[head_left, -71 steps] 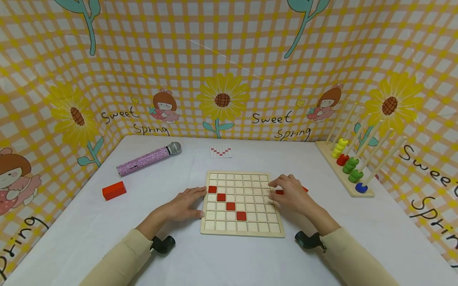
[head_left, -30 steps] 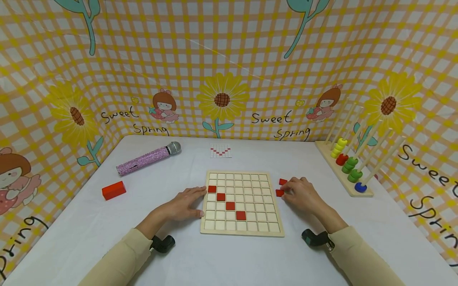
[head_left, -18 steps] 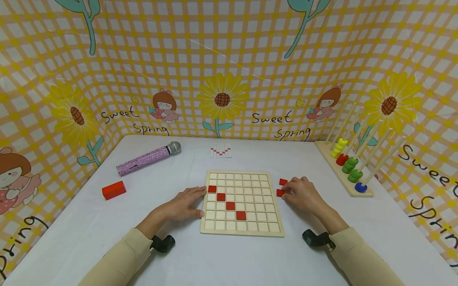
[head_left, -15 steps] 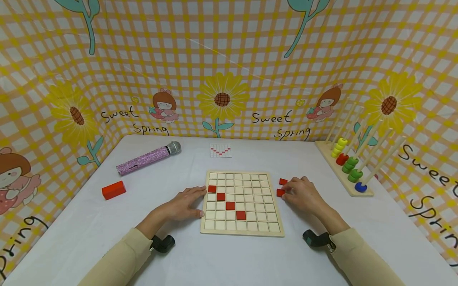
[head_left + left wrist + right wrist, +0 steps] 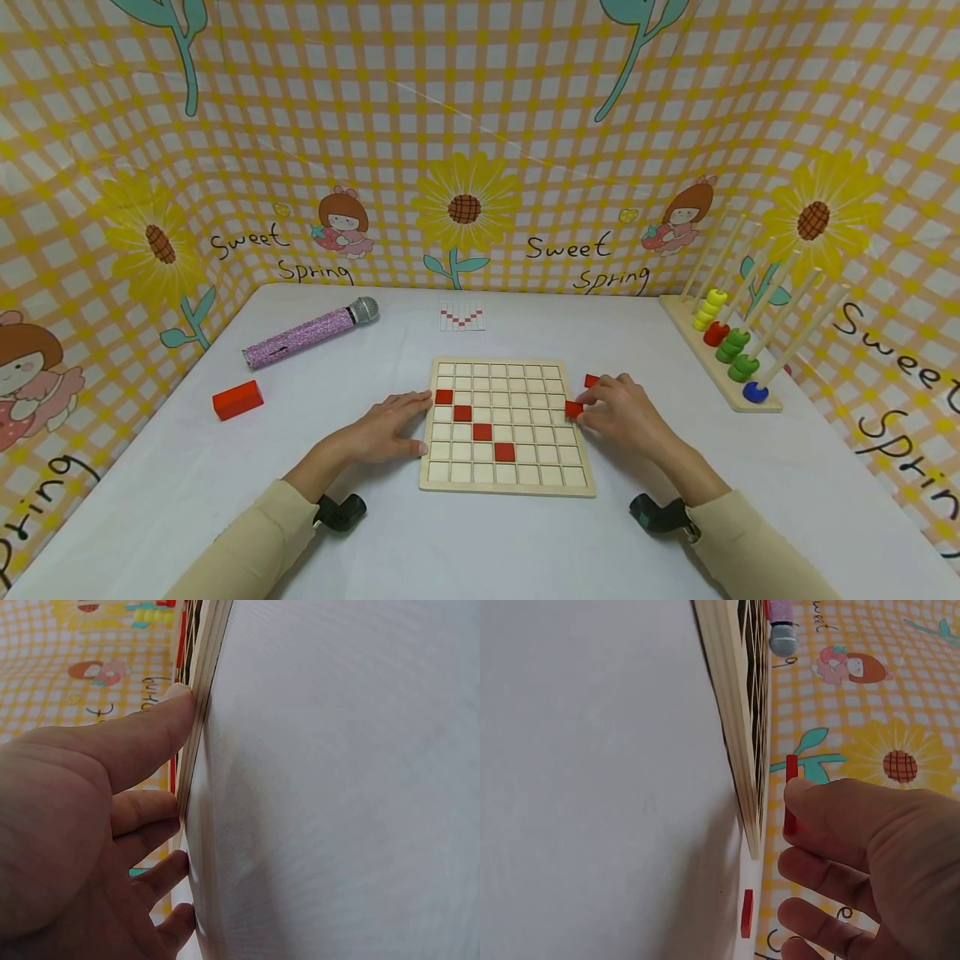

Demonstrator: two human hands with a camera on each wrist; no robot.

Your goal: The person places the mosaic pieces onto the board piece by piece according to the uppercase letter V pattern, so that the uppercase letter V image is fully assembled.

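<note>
A wooden grid board [image 5: 507, 490] lies mid-table, with several red square tiles set in a diagonal from its left side down toward the lower middle. My left hand [image 5: 384, 429] rests along the board's left edge; in the left wrist view the thumb and fingertips touch its side. Between thumb and forefinger, my right hand [image 5: 622, 412] pinches a red tile [image 5: 790, 791], raised over the board's right edge. Another red tile [image 5: 747, 913] lies on the table to the right of the board, partly behind the right fingers in the head view.
A small card [image 5: 462, 317] with a red V pattern lies behind the board. At the left are a glittery microphone [image 5: 303, 335] and a red block [image 5: 238, 401]. A peg stand [image 5: 738, 392] with coloured beads stands at the right. Patterned cloth surrounds the table.
The right hand has picked up the nearer red tile from the table and moved it left to the board's right edge. The left hand has kept its place.
</note>
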